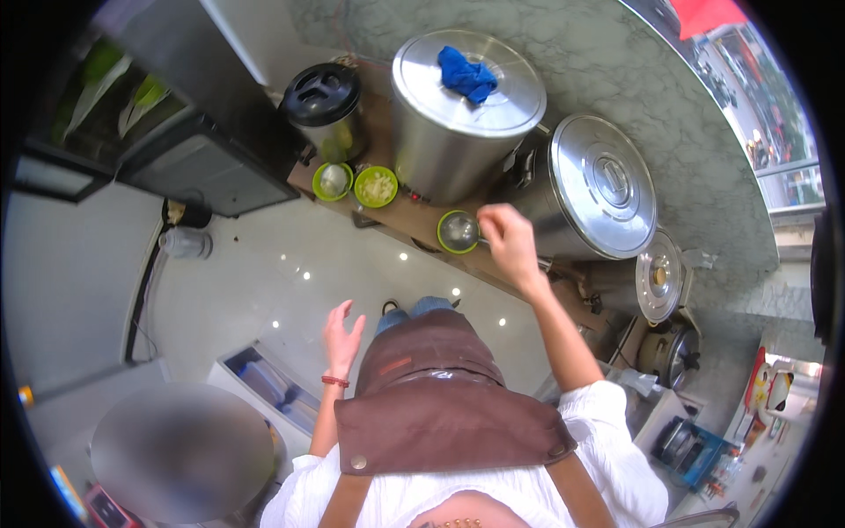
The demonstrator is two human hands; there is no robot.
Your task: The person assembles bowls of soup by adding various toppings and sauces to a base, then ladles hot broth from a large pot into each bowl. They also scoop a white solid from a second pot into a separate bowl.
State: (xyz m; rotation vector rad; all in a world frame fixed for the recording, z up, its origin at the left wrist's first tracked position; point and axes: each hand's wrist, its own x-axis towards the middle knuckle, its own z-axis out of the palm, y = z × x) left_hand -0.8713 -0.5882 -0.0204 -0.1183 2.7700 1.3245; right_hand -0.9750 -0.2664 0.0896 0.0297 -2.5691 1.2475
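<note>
My right hand (pixel 509 241) is beside a green bowl (pixel 441 243), its fingers curled close to the rim. In that bowl rests a round metal ladle (pixel 460 232). Its handle points toward my hand, and the hand hides whether my fingers grip it. My left hand (pixel 342 336) hangs over the floor with fingers apart and nothing in it. Two more green bowls stand farther left on the brown shelf (pixel 422 232). One holds pale chopped pieces (pixel 377 187); the other holds a rounded, shiny whitish thing (pixel 334 179).
Behind the bowls stand a tall steel drum (pixel 429 155) with a blue cloth (pixel 467 74) on its lid, a steel pot (pixel 604 188) and a black-lidded container (pixel 323 99). A smaller lidded pot (pixel 659 276) is at the right. A blurred round shape (pixel 183 452) lies lower left.
</note>
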